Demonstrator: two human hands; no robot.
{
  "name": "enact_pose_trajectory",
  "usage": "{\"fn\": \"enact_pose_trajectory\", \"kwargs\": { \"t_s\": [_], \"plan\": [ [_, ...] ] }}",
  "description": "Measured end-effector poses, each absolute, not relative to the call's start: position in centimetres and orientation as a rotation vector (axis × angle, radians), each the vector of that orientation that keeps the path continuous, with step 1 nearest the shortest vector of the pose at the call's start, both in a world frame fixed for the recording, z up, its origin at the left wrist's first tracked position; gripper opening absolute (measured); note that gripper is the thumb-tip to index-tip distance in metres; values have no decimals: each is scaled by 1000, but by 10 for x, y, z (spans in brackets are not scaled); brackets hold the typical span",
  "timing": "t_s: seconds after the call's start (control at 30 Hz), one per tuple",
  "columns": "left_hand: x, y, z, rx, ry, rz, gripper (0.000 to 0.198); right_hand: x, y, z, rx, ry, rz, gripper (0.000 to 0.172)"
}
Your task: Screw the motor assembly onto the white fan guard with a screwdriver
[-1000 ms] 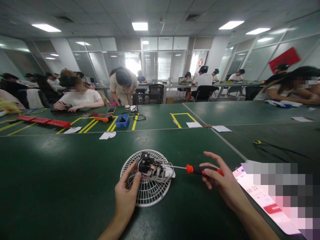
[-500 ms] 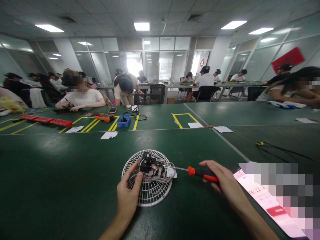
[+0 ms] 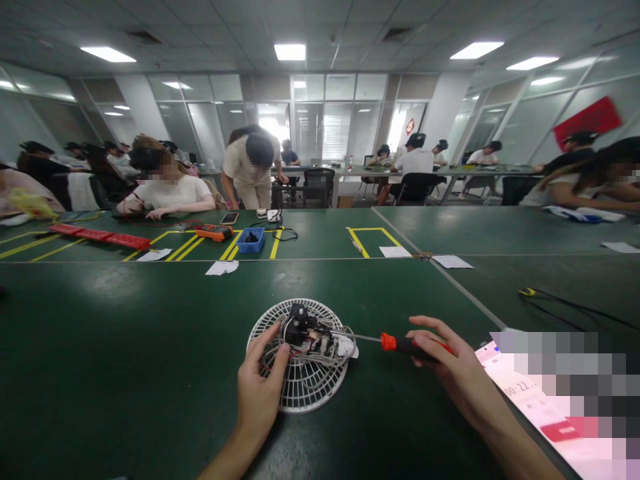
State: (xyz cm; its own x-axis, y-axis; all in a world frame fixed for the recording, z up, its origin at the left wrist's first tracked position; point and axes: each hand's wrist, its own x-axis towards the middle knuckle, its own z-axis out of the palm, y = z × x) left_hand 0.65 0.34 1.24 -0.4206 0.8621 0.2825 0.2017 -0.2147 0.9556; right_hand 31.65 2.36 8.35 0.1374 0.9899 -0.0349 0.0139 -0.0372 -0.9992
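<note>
On the green table lies a round white fan grille (image 3: 314, 395), and on top of it rests a fan motor assembly (image 3: 300, 325) with black parts, loose wires and a white end piece. My left hand (image 3: 263, 377) grips the black end of the motor between thumb and fingers. A screwdriver (image 3: 395, 343) with a red and black handle is held in my right hand (image 3: 445, 360), its shaft lying nearly level and pointing left. The shaft reaches into the motor assembly; its tip is hard to make out among the parts.
A lit phone (image 3: 545, 407) lies at the right, partly pixelated. Farther off are a blue bin (image 3: 251, 241), an orange multimeter (image 3: 214, 232), red trays (image 3: 100, 236), papers (image 3: 223, 267) and a black cord (image 3: 555, 304). A person (image 3: 253, 163) leans over beyond the table; others sit around.
My right hand has shifted its fingers on the screwdriver handle, which looks turned. The left hand keeps its hold on the motor. The person across the table has risen somewhat.
</note>
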Motion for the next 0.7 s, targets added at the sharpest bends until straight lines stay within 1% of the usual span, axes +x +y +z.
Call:
{"fn": "enact_pose_trajectory", "kwargs": {
  "t_s": [0.03, 0.13, 0.2, 0.3, 0.5, 0.7],
  "plan": [
    [7, 4, 12, 1266, 1530, 1682, 48, 317, 24, 84, -1358, -1112, 1126, 53],
    [6, 4, 10, 1264, 1511, 1678, 48, 318, 27, 87, -1538, -1179, 1179, 69],
    [6, 4, 9, 1261, 1507, 1676, 48, 319, 27, 89, -1612, -1228, 1204, 74],
    [6, 4, 9, 1254, 1510, 1678, 49, 323, 25, 90, -1597, -1238, 1208, 70],
    [6, 2, 11, 1255, 1521, 1666, 48, 322, 19, 94, -1377, -1122, 1234, 72],
    [6, 4, 10, 1238, 1524, 1675, 50, 322, 19, 94, -1209, -1040, 1294, 58]
  ]
}}
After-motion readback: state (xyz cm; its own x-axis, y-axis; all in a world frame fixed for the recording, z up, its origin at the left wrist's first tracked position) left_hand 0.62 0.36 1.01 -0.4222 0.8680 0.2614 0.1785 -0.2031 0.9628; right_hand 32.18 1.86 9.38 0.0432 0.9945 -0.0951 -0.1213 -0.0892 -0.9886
